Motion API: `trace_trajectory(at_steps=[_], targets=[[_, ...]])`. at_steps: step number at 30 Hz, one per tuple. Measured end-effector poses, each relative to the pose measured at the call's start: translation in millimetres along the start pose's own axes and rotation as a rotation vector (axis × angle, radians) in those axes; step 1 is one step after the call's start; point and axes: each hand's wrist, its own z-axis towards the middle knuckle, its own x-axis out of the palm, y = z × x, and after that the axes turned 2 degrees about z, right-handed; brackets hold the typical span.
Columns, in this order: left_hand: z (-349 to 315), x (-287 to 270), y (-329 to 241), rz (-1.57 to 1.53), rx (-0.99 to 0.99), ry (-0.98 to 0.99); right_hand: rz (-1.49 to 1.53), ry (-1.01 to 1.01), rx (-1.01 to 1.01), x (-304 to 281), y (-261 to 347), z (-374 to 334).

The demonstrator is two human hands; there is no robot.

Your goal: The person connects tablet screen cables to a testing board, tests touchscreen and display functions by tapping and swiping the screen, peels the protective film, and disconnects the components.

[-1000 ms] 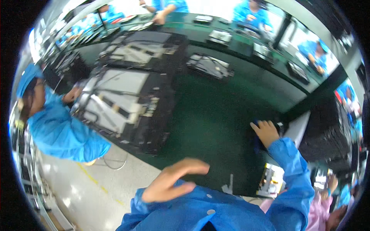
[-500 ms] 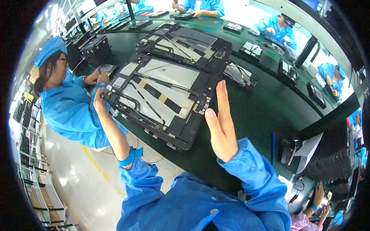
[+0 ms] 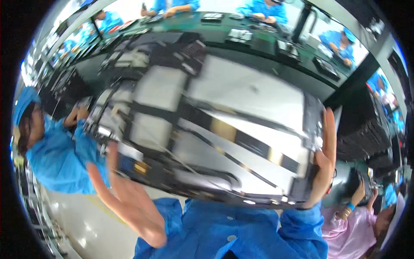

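Observation:
An opened tablet (image 3: 254, 99) is held up close in front of me. It shows silver-white battery cells, black ribbon cables and tan tape strips, and it is blurred by motion. My right hand (image 3: 324, 166) grips its right edge, fingers up along the side and thumb at the front. At the lower left corner is my left hand (image 3: 129, 198), with a finger up against the edge and another spread outward. Part of its grip is hidden or smeared. Behind the held tablet, more opened tablets (image 3: 133, 58) lie on the dark green bench.
A person in blue (image 3: 60, 159) works close on my left. At the right stands a tall stack of black panels (image 3: 362, 125), with a person in pink (image 3: 351, 228) below it. Across the bench (image 3: 224, 54), several people handle devices, and a grey post (image 3: 366, 64) rises at right.
Both hands were flat at the sides of the stacked tablets. Now one tablet is raised close to me between them, tilted and shifted right. The view has turned to the right.

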Motion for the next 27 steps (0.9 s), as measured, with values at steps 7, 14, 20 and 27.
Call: trace_trajectory(at_steps=[7, 14, 20, 27], targets=[[-84, 6, 20, -0.222, -0.752, 0.559, -0.226, -0.025, 0.168, -144, -40, -76], [-135, 8, 61, 0.035, -1.038, 0.566, -0.119, 0.117, 0.399, -180, -99, -101], [-124, 48, 66, 0.694, -0.264, 0.894, -0.373, 0.118, 0.464, -172, -92, -93], [-121, 110, 87, 0.797, 0.101, 1.244, -1.156, 0.527, 0.107, -138, -84, -101]])
